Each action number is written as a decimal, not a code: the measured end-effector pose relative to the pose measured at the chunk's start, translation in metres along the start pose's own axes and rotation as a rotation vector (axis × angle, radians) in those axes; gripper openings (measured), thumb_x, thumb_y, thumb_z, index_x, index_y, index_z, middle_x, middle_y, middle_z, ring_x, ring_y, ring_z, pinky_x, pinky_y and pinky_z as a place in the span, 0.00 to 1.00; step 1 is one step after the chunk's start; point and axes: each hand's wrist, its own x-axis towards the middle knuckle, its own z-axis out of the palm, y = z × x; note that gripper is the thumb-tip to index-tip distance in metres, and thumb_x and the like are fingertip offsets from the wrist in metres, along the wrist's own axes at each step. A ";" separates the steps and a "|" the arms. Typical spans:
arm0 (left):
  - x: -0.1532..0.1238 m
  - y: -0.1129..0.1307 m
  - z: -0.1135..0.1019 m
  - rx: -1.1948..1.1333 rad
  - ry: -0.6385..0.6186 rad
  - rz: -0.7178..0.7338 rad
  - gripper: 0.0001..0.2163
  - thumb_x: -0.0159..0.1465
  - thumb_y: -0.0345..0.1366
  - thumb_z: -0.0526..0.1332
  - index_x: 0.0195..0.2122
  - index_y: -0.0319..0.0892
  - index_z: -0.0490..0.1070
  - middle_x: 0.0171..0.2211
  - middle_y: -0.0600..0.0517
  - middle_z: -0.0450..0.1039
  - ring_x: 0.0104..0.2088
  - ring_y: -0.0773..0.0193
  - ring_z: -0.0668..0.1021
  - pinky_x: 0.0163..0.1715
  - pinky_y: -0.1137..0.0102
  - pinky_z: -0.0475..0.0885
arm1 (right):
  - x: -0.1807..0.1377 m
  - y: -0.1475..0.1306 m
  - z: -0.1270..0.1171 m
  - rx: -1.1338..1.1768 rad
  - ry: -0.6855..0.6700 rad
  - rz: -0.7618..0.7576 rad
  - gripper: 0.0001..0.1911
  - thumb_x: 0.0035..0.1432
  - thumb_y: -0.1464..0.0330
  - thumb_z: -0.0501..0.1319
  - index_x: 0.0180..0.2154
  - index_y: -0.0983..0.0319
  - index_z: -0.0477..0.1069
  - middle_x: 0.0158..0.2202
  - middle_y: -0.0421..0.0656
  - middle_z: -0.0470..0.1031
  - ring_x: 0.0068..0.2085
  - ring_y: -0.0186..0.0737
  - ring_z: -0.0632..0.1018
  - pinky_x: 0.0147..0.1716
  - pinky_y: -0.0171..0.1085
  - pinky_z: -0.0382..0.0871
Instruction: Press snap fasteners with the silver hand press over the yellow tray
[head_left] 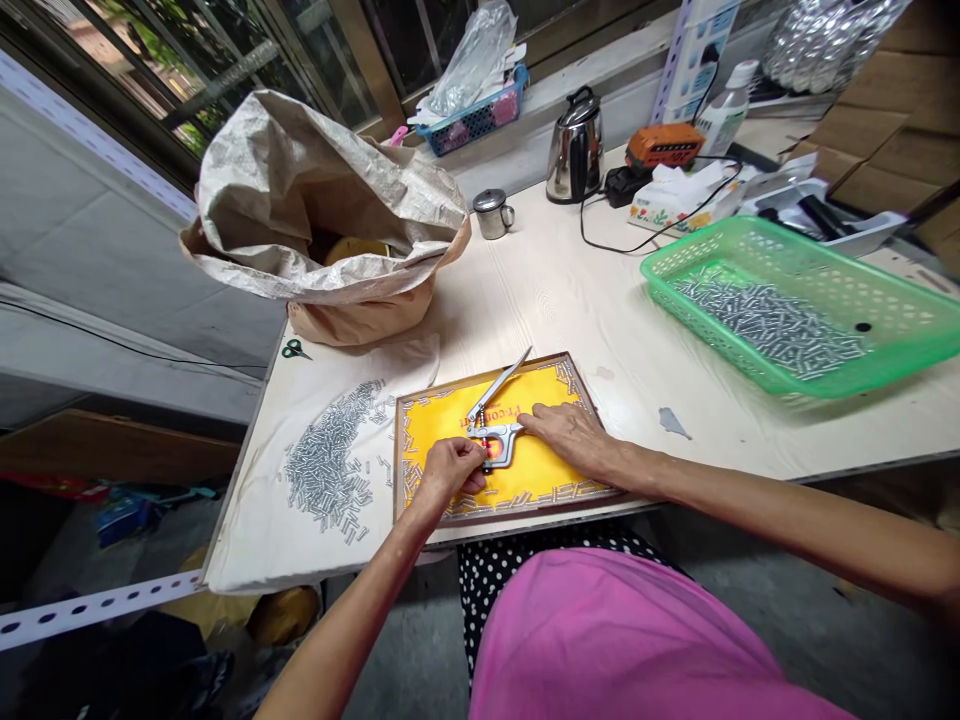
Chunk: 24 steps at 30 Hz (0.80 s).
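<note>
A pair of grey metal hand-press pliers (504, 445) lies over a shallow tray (396, 470) with a yellow bottom, one long handle raised and swung away from the other. My right hand (568, 437) is closed at the right end of the pliers' frame, covering the lower handle. At the jaw, my left hand (454, 468) is pinched, thumb and fingertips together beside a small red part; any small piece between them is hidden. Short metal pins or tubes (525, 497) line the tray's edges. Left of the tray, a heap of similar small metal pieces (326, 460) rests on white cloth.
A large open woven sack (360, 310) stands at the back left, with green-handled scissors (295, 349) near it. A steel mug (493, 214) and kettle (576, 150) are behind. At right, a green basket (885, 370) holds metal pieces. A black cord (600, 246) crosses the tabletop.
</note>
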 end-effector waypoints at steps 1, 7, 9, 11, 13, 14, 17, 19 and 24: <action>0.001 -0.001 -0.001 -0.029 0.003 0.016 0.06 0.60 0.33 0.64 0.28 0.38 0.71 0.16 0.53 0.73 0.16 0.68 0.76 0.20 0.77 0.73 | 0.000 0.000 0.001 0.005 0.014 -0.002 0.14 0.69 0.72 0.49 0.51 0.60 0.67 0.39 0.46 0.73 0.35 0.40 0.73 0.31 0.38 0.57; 0.006 -0.016 -0.001 -0.015 0.084 0.215 0.10 0.56 0.40 0.68 0.27 0.40 0.72 0.18 0.55 0.73 0.19 0.67 0.77 0.21 0.76 0.73 | -0.003 0.000 0.007 0.040 0.124 -0.090 0.15 0.67 0.75 0.47 0.50 0.61 0.67 0.37 0.46 0.73 0.32 0.38 0.71 0.31 0.38 0.57; 0.006 -0.021 0.000 -0.001 0.084 0.286 0.11 0.56 0.42 0.67 0.26 0.40 0.72 0.20 0.56 0.74 0.19 0.66 0.78 0.21 0.75 0.72 | -0.004 0.000 0.009 0.036 0.152 -0.104 0.15 0.67 0.75 0.46 0.49 0.62 0.67 0.36 0.46 0.72 0.32 0.38 0.71 0.32 0.39 0.58; 0.006 -0.023 0.001 -0.005 0.064 0.280 0.11 0.57 0.43 0.67 0.27 0.40 0.72 0.20 0.55 0.74 0.21 0.65 0.79 0.21 0.75 0.72 | -0.004 -0.001 0.010 0.034 0.155 -0.111 0.16 0.67 0.75 0.45 0.48 0.62 0.67 0.36 0.46 0.72 0.32 0.38 0.70 0.32 0.39 0.58; 0.005 -0.022 0.002 -0.012 0.056 0.212 0.10 0.58 0.41 0.66 0.27 0.40 0.72 0.19 0.54 0.75 0.22 0.64 0.80 0.22 0.75 0.73 | -0.003 -0.001 0.009 0.037 0.123 -0.106 0.15 0.67 0.75 0.45 0.49 0.62 0.67 0.37 0.46 0.73 0.32 0.38 0.71 0.31 0.39 0.57; 0.004 -0.020 0.002 -0.017 0.056 0.169 0.09 0.59 0.40 0.66 0.28 0.40 0.72 0.18 0.54 0.75 0.22 0.63 0.80 0.23 0.75 0.74 | -0.003 -0.001 0.008 0.038 0.100 -0.098 0.15 0.68 0.74 0.46 0.49 0.62 0.67 0.37 0.45 0.73 0.32 0.38 0.71 0.31 0.39 0.57; 0.001 -0.013 0.002 -0.030 0.045 0.050 0.07 0.61 0.35 0.64 0.29 0.38 0.73 0.16 0.53 0.74 0.20 0.65 0.80 0.23 0.75 0.74 | -0.001 -0.001 0.005 0.021 0.047 -0.055 0.14 0.68 0.73 0.48 0.49 0.61 0.68 0.38 0.45 0.73 0.33 0.39 0.72 0.32 0.39 0.56; -0.001 -0.010 0.003 -0.044 0.026 0.003 0.06 0.62 0.33 0.64 0.29 0.36 0.74 0.16 0.52 0.74 0.18 0.66 0.79 0.22 0.76 0.74 | 0.000 -0.001 0.004 0.001 0.039 -0.040 0.13 0.67 0.73 0.49 0.48 0.60 0.68 0.38 0.46 0.74 0.35 0.40 0.72 0.34 0.41 0.56; 0.000 -0.009 0.003 -0.079 0.016 -0.044 0.06 0.61 0.33 0.65 0.29 0.36 0.73 0.16 0.51 0.75 0.18 0.67 0.79 0.21 0.77 0.74 | 0.001 -0.006 0.002 -0.019 0.065 -0.040 0.10 0.67 0.71 0.52 0.47 0.61 0.69 0.40 0.47 0.74 0.40 0.44 0.72 0.39 0.42 0.57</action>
